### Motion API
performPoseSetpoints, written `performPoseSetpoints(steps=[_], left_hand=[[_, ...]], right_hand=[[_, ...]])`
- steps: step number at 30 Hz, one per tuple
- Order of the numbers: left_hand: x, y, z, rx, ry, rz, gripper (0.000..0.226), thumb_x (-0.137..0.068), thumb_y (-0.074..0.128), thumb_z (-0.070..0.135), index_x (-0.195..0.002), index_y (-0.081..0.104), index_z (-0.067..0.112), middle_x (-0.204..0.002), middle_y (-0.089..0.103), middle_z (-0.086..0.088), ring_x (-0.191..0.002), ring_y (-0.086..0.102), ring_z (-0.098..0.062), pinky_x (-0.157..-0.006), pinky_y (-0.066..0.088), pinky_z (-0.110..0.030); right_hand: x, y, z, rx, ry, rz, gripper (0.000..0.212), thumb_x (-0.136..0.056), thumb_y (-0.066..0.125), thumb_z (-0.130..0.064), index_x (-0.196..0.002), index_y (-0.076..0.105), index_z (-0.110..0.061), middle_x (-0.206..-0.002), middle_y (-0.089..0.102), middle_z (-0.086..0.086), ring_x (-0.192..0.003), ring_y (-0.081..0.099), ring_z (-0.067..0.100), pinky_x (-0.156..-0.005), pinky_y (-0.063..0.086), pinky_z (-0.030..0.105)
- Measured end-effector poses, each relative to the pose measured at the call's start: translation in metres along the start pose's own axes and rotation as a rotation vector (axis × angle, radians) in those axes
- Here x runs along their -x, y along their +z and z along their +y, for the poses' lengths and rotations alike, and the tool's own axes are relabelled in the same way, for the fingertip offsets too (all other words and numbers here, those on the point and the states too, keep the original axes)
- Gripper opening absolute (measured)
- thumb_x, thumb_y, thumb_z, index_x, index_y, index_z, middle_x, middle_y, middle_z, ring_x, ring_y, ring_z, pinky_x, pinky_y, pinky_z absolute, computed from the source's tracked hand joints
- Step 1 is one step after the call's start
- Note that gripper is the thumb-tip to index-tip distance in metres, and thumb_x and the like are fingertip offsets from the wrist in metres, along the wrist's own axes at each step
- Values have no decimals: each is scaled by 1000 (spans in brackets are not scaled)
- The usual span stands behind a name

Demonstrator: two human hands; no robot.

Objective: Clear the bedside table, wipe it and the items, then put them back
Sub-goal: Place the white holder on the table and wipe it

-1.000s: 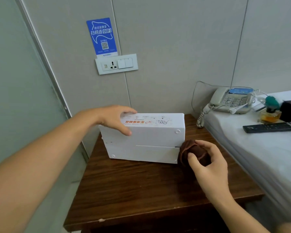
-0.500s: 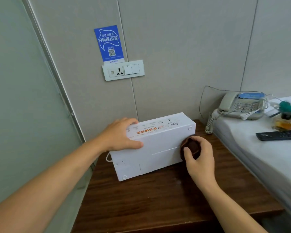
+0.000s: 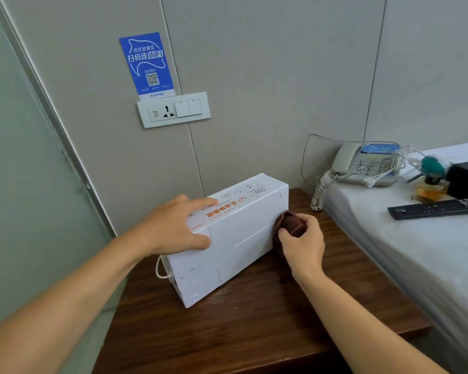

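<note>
Wiping white box (image 3: 227, 238) — standing near bedside table's (image 3: 268, 319) back-left corner. Left hand (image 3: 173, 228) is lying spread over its top, likely steadying it; right hand (image 3: 301, 242) is pinching bunched brown cloth (image 3: 288, 224) against its front face. Telephone (image 3: 368, 164) — waiting on the bed.

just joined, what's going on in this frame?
A person is wiping a white rectangular box with orange print on the dark wooden bedside table. The left hand lies over the box's top edge, steadying it, while the right hand presses a bunched brown cloth against the box's right end. A beige corded telephone, a black remote control, an amber perfume bottle with a teal cap and a black box lie on the white bed beside the table.
</note>
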State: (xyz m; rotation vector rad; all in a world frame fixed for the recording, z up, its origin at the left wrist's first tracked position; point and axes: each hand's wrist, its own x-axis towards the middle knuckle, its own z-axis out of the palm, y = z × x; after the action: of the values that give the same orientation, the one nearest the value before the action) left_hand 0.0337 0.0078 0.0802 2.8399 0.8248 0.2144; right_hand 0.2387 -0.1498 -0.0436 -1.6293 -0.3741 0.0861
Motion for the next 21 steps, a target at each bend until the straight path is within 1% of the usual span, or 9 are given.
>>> performPoseSetpoints(steps=[3,5,6,10,12,14,18,19,21], left_hand=[[-1,3,1,21,-9,37,91,-62,64,65,-148,37,59,-106,45,15,-94,52,-5,-73,40,-24],[-1,4,2,22,-25,45,93,-61,63,67,-150,36,58,-106,45,15,-94,52,-7,-76,42,-26],[-2,5,1,20,-29,47,94,-61,63,68,-150,36,58,-106,45,15,-94,52,-7,-78,43,-27],[-3,5,1,8,-26,57,92,-60,63,68,-149,37,59,-105,44,15,-94,52,-6,-78,43,-29],[-3,7,3,17,-19,69,92,-60,63,67,-149,38,58,-105,45,15,-94,52,-5,-78,43,-29],[-3,7,4,34,-17,74,92,-61,63,66,-149,39,56,-105,45,15,-94,51,-5,-77,43,-28],[-3,7,5,30,-21,76,93,-61,62,66,-150,38,56,-103,44,14,-93,50,-5,-73,40,-27],[-3,7,5,25,-23,73,93,-61,62,66,-150,38,56,-103,44,14,-92,51,-5,-73,40,-27],[-3,8,6,20,-21,65,92,-61,62,67,-149,37,58,-103,44,14,-91,50,-4,-72,40,-27]], right_hand=[[16,9,7,86,-105,-165,41,-79,74,-8,-112,59,-28,-109,64,-6,-103,61,16,-97,51,36],[26,10,9,212,-218,-348,40,-76,73,-5,-107,60,-27,-107,63,-8,-101,59,12,-92,45,23],[22,8,9,249,-254,-379,39,-75,73,-5,-104,61,-27,-105,64,-8,-99,58,11,-89,43,21],[-26,-4,4,235,-143,-169,35,-76,71,-5,-101,62,-27,-101,66,-2,-97,62,20,-86,54,36],[-30,-2,4,245,-107,-132,34,-78,70,-3,-101,59,-25,-103,63,0,-96,60,21,-81,51,35],[-18,5,7,301,-167,-200,34,-76,68,-1,-98,55,-23,-104,58,0,-91,56,18,-75,41,27],[4,1,9,387,-345,-548,39,-70,72,0,-93,55,-26,-106,51,-9,-92,54,11,-71,39,13],[-2,-3,9,408,-368,-566,38,-69,73,-2,-93,56,-26,-104,52,-10,-93,55,12,-72,39,12],[-22,-11,11,385,-308,-439,38,-68,76,-4,-91,56,-27,-101,56,-6,-91,55,12,-72,43,17]])
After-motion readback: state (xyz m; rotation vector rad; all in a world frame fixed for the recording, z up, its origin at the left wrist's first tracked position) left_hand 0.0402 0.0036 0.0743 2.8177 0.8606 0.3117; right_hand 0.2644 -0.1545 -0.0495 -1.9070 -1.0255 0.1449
